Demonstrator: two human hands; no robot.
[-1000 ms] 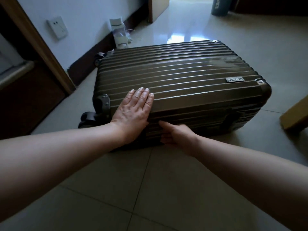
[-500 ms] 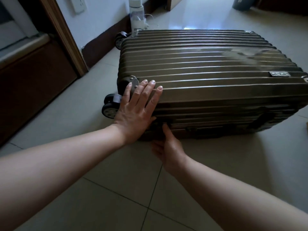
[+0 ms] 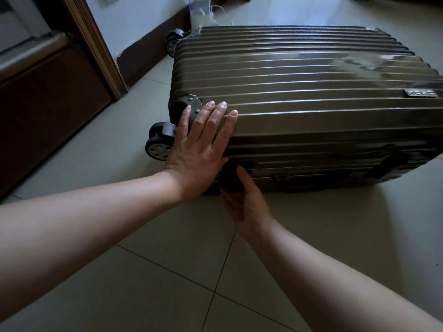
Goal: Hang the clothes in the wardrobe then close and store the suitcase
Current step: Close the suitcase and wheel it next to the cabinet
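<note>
A dark olive ribbed hard-shell suitcase [image 3: 299, 92] lies flat and closed on the tiled floor, its wheels [image 3: 159, 142] pointing left. My left hand [image 3: 201, 144] presses flat, fingers spread, on the lid's near left corner. Just below it, my right hand [image 3: 244, 202] reaches to the suitcase's front side, thumb up against a dark latch [image 3: 233, 173] near that corner. I cannot tell how firmly it grips. No clothes are in view.
A dark wooden door frame [image 3: 96, 49] and dark wood panel [image 3: 48, 104] stand at the left. A white appliance [image 3: 201, 13] with a cable sits by the skirting behind the suitcase. Pale floor tiles [image 3: 167, 271] spread in front of me.
My view has shifted left, so the suitcase sits further right in frame. Both hands have slid left along the near edge toward the wheeled corner; my right hand now touches the side latch.
</note>
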